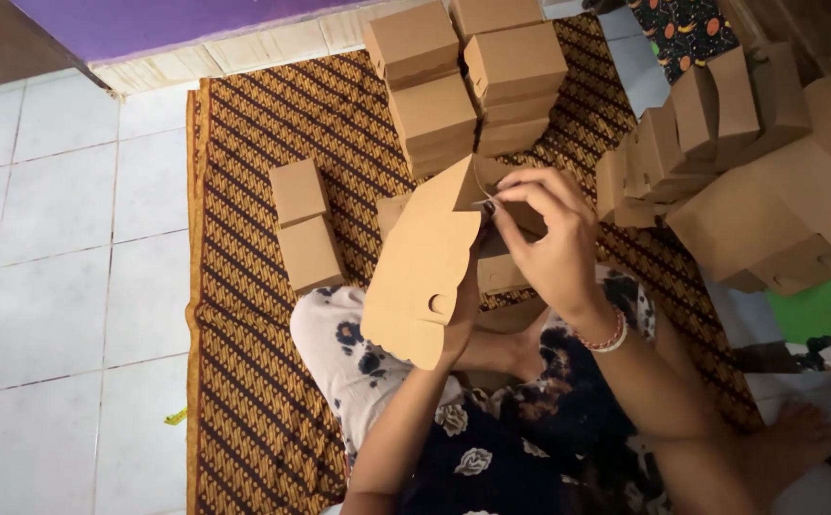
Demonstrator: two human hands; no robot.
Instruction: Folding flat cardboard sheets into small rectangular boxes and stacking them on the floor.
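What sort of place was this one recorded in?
Probably a home floor used for craft work: a patterned mat over white floor tiles, stacks of folded cardboard boxes, and a person seated folding another.

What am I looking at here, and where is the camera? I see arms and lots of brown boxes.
There is no machine: a person sits on a patterned brown mat, and the camera is worn on their head, looking down. The left hand holds a flat, unfolded cardboard box blank from behind. The right hand, with a bracelet at the wrist, pinches the blank's upper edge. Ahead stands a stack of folded boxes; two small boxes lie on the left, and more cardboard pieces are piled on the right. Pale floor tiles surround the mat.
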